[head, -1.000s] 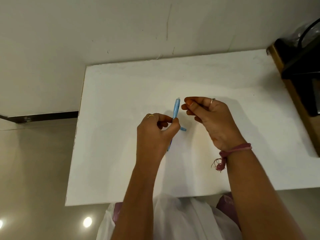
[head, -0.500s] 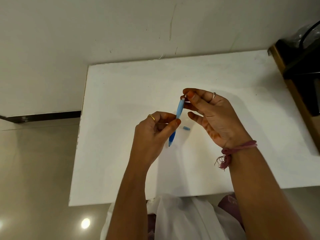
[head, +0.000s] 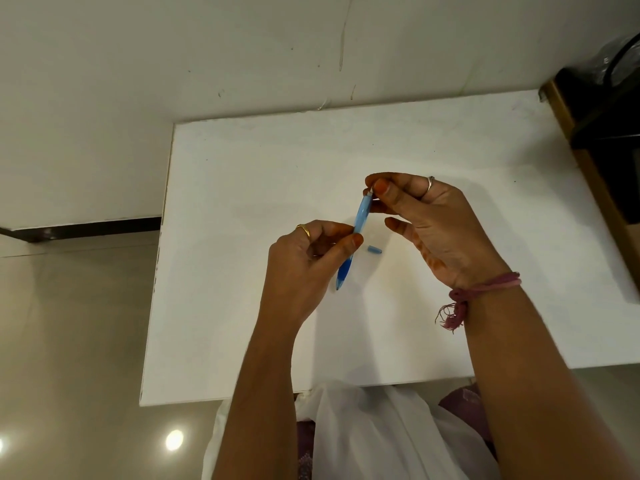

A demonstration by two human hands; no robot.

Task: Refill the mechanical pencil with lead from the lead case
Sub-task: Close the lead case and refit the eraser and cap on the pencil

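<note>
A blue mechanical pencil (head: 360,220) stands tilted above the white table (head: 242,202), tip down and toward me. My left hand (head: 308,261) pinches its barrel between thumb and fingers. My right hand (head: 426,216) pinches the pencil's white top end with thumb and forefinger; the other fingers are spread. A small blue cap (head: 374,250) lies on the table between my hands. I cannot make out any lead or a lead case.
A wooden shelf with dark items (head: 602,140) stands against the table's right edge. The table's left edge drops to a shiny floor (head: 76,341). A white wall runs behind the table. My white garment (head: 363,427) hangs at the near edge.
Both hands rose off the table with the pencil. My right hand's fingers moved onto the pencil's top end and the palm opened out. The blue cap stayed put.
</note>
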